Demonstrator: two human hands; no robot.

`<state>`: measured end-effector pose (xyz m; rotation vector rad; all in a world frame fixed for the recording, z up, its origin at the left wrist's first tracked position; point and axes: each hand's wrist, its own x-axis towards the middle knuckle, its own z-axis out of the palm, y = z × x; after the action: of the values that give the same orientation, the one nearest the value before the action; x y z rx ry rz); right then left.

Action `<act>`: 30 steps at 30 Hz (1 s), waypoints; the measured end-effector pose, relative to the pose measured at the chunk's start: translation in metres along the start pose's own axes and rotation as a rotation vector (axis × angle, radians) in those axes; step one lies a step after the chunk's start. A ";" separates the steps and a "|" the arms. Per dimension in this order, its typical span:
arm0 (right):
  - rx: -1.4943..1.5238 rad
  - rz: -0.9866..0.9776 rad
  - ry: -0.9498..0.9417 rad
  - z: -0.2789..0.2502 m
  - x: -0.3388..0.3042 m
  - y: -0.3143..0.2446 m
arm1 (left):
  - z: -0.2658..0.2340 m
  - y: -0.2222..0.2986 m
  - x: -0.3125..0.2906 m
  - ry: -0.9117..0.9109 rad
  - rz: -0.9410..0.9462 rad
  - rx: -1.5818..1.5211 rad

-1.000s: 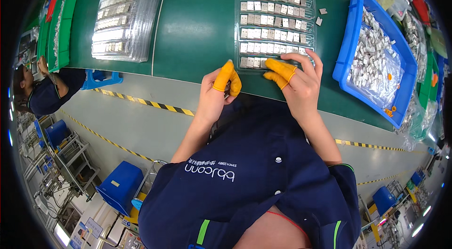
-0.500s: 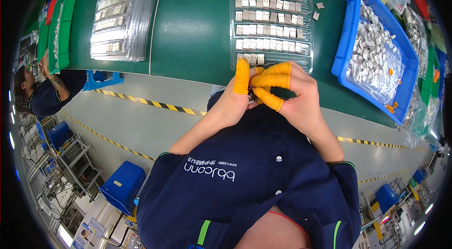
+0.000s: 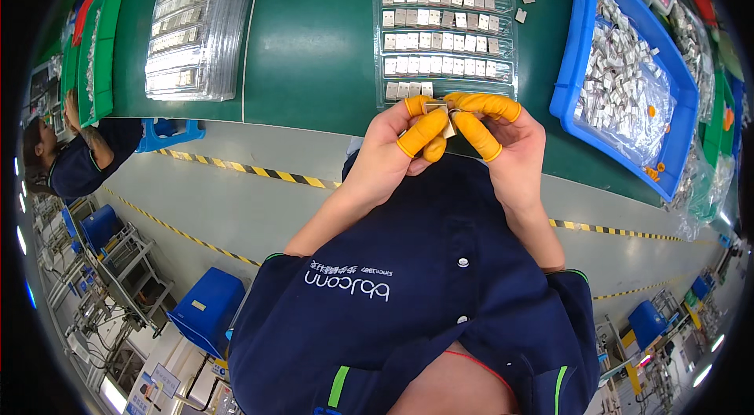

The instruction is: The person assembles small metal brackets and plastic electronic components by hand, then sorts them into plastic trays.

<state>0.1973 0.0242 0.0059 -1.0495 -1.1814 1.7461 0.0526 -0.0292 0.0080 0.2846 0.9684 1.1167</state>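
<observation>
In front of my chest, just over the table's near edge, both hands meet at a small silver metal USB connector (image 3: 449,131). My left hand (image 3: 389,146) pinches it between thumb and fingers, in yellow finger cots. My right hand (image 3: 514,149), in the same cots, closes thumb and fingertips on its right end; a second small part there cannot be made out. Just beyond the hands lies a clear plastic tray (image 3: 380,69) with rows of similar connectors (image 3: 424,42). Its nearest row is only partly filled, and my fingers cover some of it.
A blue bin (image 3: 565,73) of loose connectors, a plastic bag and orange finger cots stands right. Two loose pieces (image 3: 521,15) lie between tray and bin. Stacked filled trays (image 3: 192,30) are left on the green table (image 3: 310,38). Beyond them, a co-worker (image 3: 86,144) reaches toward a green bin (image 3: 102,54).
My left hand has turned, its thumb folding down across the connector, which now shows more. My right hand has shifted slightly right, its fingers drawn closer together. The view has shifted slightly.
</observation>
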 end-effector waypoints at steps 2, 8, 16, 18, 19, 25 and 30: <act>-0.016 -0.029 -0.011 0.000 0.000 0.000 | 0.003 0.000 -0.001 0.008 0.043 -0.040; -0.038 -0.136 -0.039 0.001 -0.001 -0.001 | 0.005 -0.010 0.000 0.111 0.253 0.186; -0.051 0.095 -0.047 -0.002 -0.003 -0.009 | -0.001 -0.013 0.002 0.190 0.556 0.687; -0.037 0.148 -0.052 -0.004 -0.002 -0.012 | 0.000 -0.016 0.003 0.240 0.497 0.352; -0.095 0.004 0.042 -0.005 -0.001 -0.013 | 0.001 -0.013 0.003 0.191 0.428 0.224; -0.694 -0.797 -0.042 -0.014 0.009 -0.012 | 0.005 0.002 0.003 0.068 0.140 0.027; -0.828 -0.999 -0.031 -0.011 0.010 -0.009 | 0.013 -0.004 0.004 0.156 0.124 0.153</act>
<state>0.2053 0.0393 0.0098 -0.6167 -2.0449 0.4794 0.0652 -0.0245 0.0111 0.3899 1.1903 1.1925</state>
